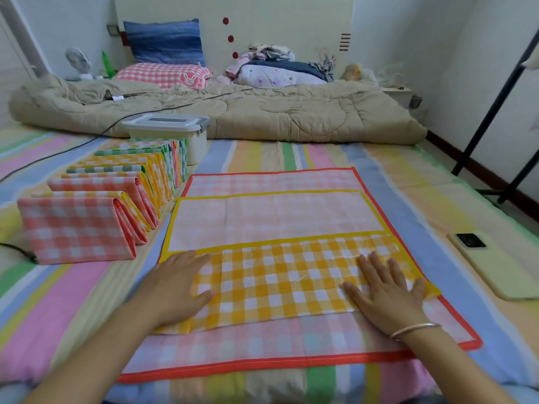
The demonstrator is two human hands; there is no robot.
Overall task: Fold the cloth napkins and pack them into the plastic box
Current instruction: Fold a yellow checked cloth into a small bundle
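1. Flat-palmed and holding nothing, the left hand (178,284) and right hand (385,295) press down with straight fingers on the yellow napkin (277,284), one at each end of its turned-up near strip. This looks meant to set the first crease evenly across the width.
2. Head view, centre: the yellow napkin's near edge is folded away from the person, bright check up, while its paler reverse shows beyond. It lies on a red napkin (262,360) spread flat on the striped sheet (291,153), likely next in line for folding.
3. Head view, left: folded napkins (96,205) stand on edge in a tight row that runs back to the box (169,128), apparently staged for packing together. The box's lid is on; whether anything is inside cannot be told.
4. Head view, right and rear: a phone (493,269) lies face down, well apart from the work. A tan quilt (291,112) is bunched behind the box.
5. Judged from this layout, folding is well along and packing is not yet begun.
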